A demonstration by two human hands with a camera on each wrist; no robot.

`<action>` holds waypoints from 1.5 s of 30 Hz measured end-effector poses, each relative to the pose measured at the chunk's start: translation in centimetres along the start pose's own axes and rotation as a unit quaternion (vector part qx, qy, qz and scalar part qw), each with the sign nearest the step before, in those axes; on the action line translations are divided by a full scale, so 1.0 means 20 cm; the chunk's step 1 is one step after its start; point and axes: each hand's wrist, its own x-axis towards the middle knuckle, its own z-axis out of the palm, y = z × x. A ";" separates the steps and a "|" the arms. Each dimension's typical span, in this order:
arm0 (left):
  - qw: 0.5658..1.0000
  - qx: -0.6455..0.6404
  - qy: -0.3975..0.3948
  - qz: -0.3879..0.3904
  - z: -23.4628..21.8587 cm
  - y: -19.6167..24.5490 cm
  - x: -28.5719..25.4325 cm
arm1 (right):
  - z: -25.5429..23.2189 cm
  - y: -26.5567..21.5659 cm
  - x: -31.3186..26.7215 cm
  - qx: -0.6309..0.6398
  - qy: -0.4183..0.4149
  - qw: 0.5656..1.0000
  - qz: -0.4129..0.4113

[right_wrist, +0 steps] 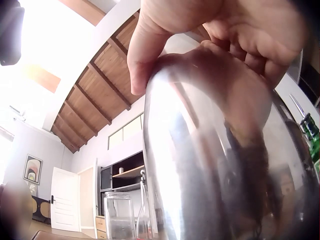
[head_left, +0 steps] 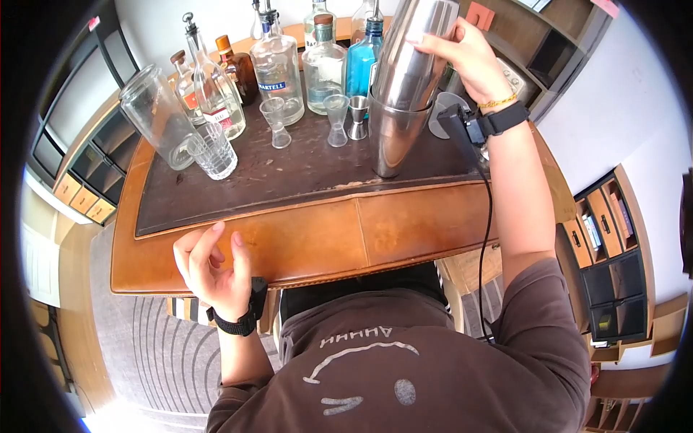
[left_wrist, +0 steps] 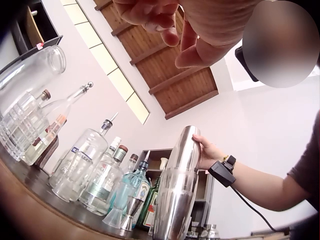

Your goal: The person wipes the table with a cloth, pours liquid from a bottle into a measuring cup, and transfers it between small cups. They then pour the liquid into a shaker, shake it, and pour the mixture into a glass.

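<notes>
A steel upper tin [head_left: 415,61] leans in the mouth of a larger steel tin [head_left: 395,144] on the dark table top. The right hand [head_left: 473,61] grips the upper tin near its top, thumb on the near side; in the right wrist view the fingers [right_wrist: 137,75] curve over the shiny metal [right_wrist: 215,150]. Over the table's front edge the left hand [head_left: 216,267] hangs in the air, palm up, fingers loosely bent, holding nothing. Left of the tins stand a steel jigger [head_left: 357,119] and two clear ones [head_left: 336,121] [head_left: 276,123].
Several bottles [head_left: 274,68] line the back of the table [head_left: 289,245]. At the left are a tall mixing glass [head_left: 159,119] and a cut-glass tumbler [head_left: 214,153]. A clear round piece [head_left: 439,115] lies right of the tins. A black cable [head_left: 488,238] runs down from the right wrist.
</notes>
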 end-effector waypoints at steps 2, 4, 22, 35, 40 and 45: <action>1.000 -0.002 0.013 -0.008 0.01 0.00 0.00 | -0.02 -0.11 0.02 -0.003 -0.019 1.000 0.014; 1.000 -0.001 0.012 -0.001 0.00 0.00 0.00 | 0.04 -0.32 0.01 0.148 -0.023 0.989 0.019; 1.000 -0.003 0.009 -0.013 -0.01 0.03 0.01 | -0.05 -0.27 0.03 0.212 0.000 0.977 0.038; 1.000 0.003 0.000 -0.007 -0.01 0.04 0.02 | -0.04 0.12 -0.10 0.403 0.187 0.875 0.189; 1.000 0.014 -0.002 -0.011 0.00 0.05 0.02 | -0.03 0.18 -0.09 0.422 0.189 0.862 0.207; 1.000 0.010 -0.007 -0.011 0.01 0.04 0.01 | 0.00 0.04 -0.09 0.349 0.169 0.910 0.149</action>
